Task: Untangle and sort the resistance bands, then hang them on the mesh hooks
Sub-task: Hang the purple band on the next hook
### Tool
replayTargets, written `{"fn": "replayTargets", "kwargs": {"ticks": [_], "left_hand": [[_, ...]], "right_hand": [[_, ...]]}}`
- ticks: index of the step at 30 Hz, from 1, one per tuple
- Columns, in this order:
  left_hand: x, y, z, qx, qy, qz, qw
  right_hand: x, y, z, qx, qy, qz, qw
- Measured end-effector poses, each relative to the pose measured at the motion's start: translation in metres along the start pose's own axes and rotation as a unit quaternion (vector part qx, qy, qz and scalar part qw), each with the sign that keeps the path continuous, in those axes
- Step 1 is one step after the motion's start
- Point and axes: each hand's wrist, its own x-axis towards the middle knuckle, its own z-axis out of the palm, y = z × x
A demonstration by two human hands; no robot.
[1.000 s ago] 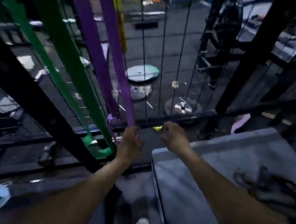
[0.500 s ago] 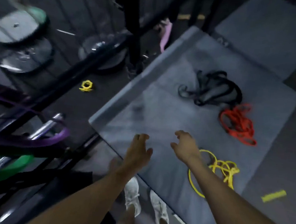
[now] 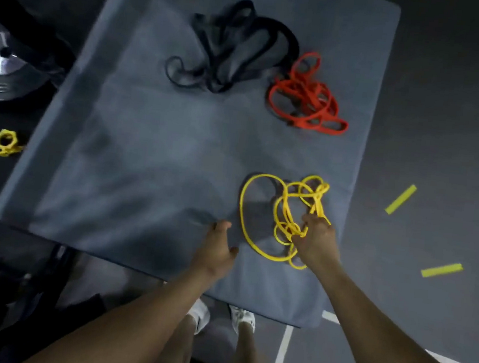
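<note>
A tangle of thin yellow bands (image 3: pixel 261 213) lies on the near right part of a blue-grey mat (image 3: pixel 152 154). My right hand (image 3: pixel 316 239) is closed around a bunch of the yellow loops at their right side. My left hand (image 3: pixel 217 250) hovers just left of the yellow tangle with fingers apart, holding nothing. Farther back on the mat lie a heap of black bands (image 3: pixel 231 53) and, to its right, a knot of red bands (image 3: pixel 306 96). The mesh and its hooks are out of view.
A small yellow clip (image 3: pixel 5 142) lies on the dark floor left of the mat, near a metal weight plate (image 3: pixel 0 64). Two yellow-green strips (image 3: pixel 401 199) (image 3: pixel 441 270) mark the floor on the right. My white shoes (image 3: pixel 243 319) stand at the mat's near edge.
I have turned from the mesh with its hanging purple and green bands down to the mat. My right hand has reached the yellow bands and closed on them; my left hand has come beside them.
</note>
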Motion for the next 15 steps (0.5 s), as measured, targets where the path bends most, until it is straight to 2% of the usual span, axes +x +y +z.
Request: {"fn": "replayTargets", "kwargs": {"ticks": [8,12,15], "left_hand": [[0.040,0.006,0.048,0.032,0.114,-0.057,0.991],[0.040,0.010,0.048,0.052,0.120,-0.072,0.989],[0.029,0.012,0.037,-0.011,0.127,-0.055,0.990]], "right_hand": [[0.018,0.033,0.031,-0.064,-0.029,-0.021,0.997],[0.016,0.032,0.040,-0.134,-0.005,-0.041,0.990],[0.011,0.022,0.035,-0.133,-0.034,-0.048,0.989]]}}
